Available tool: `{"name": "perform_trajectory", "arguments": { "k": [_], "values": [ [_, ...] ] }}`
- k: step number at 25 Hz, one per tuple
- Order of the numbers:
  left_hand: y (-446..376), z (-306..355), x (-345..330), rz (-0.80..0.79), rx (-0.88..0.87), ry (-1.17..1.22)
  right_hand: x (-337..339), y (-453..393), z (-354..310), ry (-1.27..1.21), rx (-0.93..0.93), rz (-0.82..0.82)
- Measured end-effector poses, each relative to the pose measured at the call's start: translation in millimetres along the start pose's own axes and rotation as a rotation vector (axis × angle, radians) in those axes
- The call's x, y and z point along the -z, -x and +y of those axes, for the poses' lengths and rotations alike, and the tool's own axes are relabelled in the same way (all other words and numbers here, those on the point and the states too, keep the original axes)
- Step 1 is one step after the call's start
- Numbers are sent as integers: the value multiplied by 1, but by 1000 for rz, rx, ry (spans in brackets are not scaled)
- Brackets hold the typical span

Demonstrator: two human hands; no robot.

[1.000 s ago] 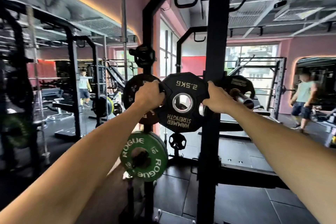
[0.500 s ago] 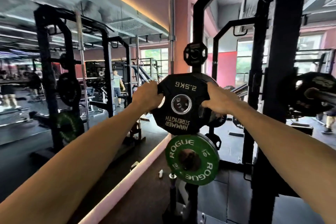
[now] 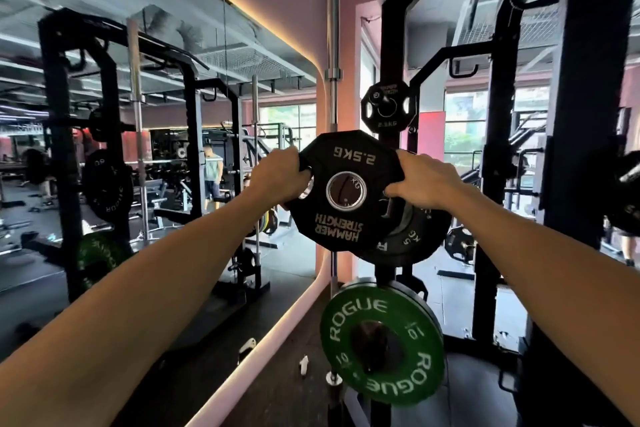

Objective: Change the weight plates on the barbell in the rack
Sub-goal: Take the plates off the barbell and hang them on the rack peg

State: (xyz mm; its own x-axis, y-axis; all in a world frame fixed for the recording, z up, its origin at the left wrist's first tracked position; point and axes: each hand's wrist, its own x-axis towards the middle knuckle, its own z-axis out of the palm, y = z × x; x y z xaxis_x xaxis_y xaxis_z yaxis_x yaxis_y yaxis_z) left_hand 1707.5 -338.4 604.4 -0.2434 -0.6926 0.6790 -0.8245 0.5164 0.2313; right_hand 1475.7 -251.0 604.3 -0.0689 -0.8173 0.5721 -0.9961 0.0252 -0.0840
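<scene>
Both hands — left hand (image 3: 282,178), right hand (image 3: 424,180) — grip the 2.5 kg plate (image 3: 346,194), off the barbell, nearing the storage peg's 5 kg plate (image 3: 414,236) — stowing, reloading pending.

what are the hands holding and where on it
Both hold the black 2.5 kg Hammer Strength plate: left hand and right hand grip its opposite side edges.
</scene>
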Motion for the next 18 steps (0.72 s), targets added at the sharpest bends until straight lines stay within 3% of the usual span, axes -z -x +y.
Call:
{"name": "perform_trajectory", "arguments": {
  "k": [18],
  "values": [
    [-268, 27, -80, 169, -272, 164, 25, -202, 81, 141, -145, 163]
  ]
}}
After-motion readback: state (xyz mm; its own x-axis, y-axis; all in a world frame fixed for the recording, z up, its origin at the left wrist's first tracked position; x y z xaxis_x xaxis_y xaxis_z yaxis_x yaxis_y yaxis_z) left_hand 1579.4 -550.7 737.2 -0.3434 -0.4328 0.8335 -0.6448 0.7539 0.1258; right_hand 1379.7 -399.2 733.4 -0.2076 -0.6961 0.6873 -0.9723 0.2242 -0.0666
